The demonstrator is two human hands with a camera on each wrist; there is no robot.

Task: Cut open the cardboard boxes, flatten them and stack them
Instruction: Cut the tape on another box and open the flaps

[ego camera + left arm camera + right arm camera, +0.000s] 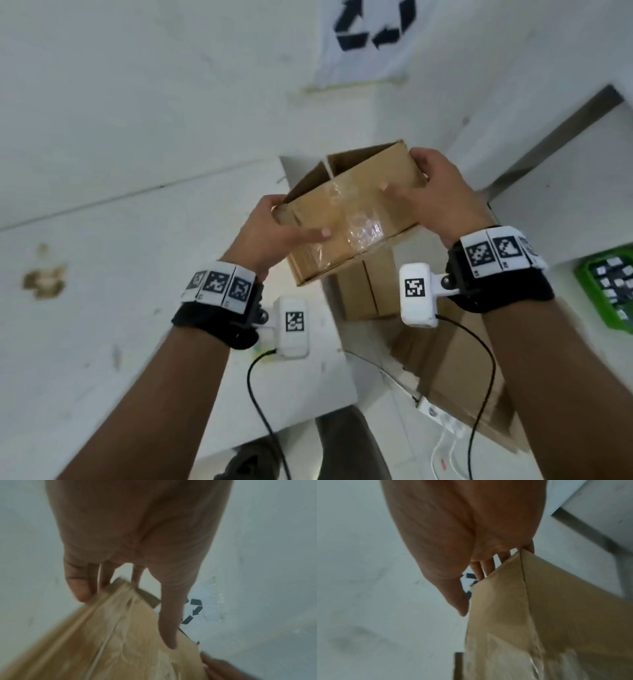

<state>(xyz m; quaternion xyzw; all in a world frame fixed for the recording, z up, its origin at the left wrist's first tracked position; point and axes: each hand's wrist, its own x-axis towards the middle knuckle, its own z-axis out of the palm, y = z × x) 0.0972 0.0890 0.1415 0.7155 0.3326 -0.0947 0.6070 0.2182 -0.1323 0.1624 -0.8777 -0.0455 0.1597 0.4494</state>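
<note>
I hold a small brown cardboard box (346, 212) up in the air with both hands, its taped face turned toward me and crinkled clear tape (359, 219) across it. The far side shows open flaps. My left hand (274, 233) grips the box's left end, thumb on the near face and fingers wrapped behind the edge. My right hand (431, 195) grips the right end, thumb on the front and fingers behind. In the left wrist view the box (120, 635) sits under my thumb and fingers (78, 585). The right wrist view shows the box's corner (530, 608) against my fingers (488, 566).
Another brown box (366, 287) stands below the held one, and flat cardboard (455, 383) lies on the floor at lower right. A green crate (609, 287) is at the right edge. A recycling-symbol sheet (370, 34) hangs on the white wall. White power strip and cables (442, 421) lie by the cardboard.
</note>
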